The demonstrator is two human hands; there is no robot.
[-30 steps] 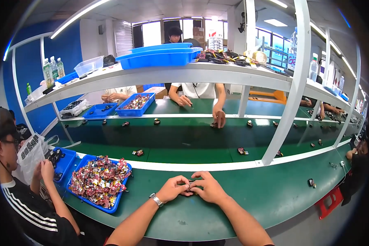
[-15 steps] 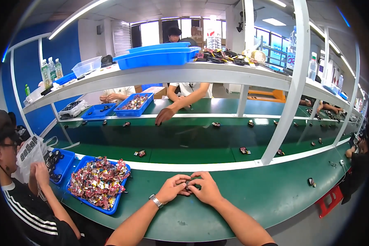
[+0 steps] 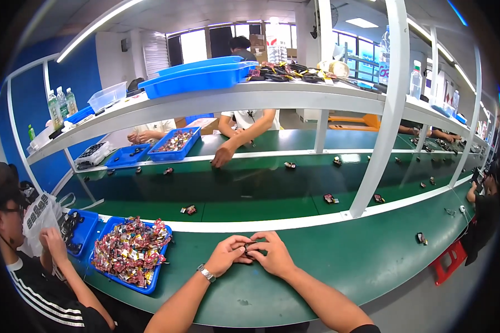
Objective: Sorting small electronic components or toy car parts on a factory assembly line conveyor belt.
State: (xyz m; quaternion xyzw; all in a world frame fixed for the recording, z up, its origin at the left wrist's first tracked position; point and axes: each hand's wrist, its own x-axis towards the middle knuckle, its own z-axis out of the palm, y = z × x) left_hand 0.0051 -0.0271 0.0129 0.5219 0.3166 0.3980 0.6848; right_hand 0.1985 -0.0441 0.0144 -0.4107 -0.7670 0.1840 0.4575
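Note:
Both hands meet over the green work surface [image 3: 311, 266] in front of me. A small dark piece [image 3: 249, 250] sits pinched between their fingertips; the fingers cover most of it, so its kind cannot be made out. My left hand [image 3: 228, 255], with a metal watch [image 3: 206, 272] on the wrist, closes on it from the left. My right hand [image 3: 273, 256] grips it from the right, thumb and forefinger bent round it. Left of my left forearm stands a blue tray [image 3: 146, 289] heaped with small red, white and yellow bundles [image 3: 129, 250].
A white rail [image 3: 294, 223] separates my surface from a dark green belt [image 3: 250, 191] carrying scattered small bundles. White posts [image 3: 375, 144] hold a shelf above. One person [image 3: 44, 288] works at my left beside another blue tray [image 3: 86, 238]; a co-worker's hand [image 3: 223, 155] reaches over the belt.
My fingers have shifted on the small dark piece, and more of its dark surface shows. The whole view has swung slightly. The co-worker's hand stays over the belt.

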